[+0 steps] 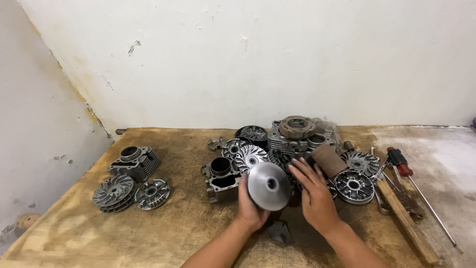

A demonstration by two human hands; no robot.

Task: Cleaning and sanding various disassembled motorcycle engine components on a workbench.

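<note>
Left hand has its grip closed around the round, smooth, silver metal pulley disc, holding it on edge just above the worn wooden counter, near the middle. Right hand sits at three o'clock of the disc, fingers spread flat and holding nothing, fingertips toward a brown sandpaper-wrapped block. At nine o'clock of the disc rests a grey metal engine cylinder; far out at three o'clock lies a red-handled screwdriver.
</note>
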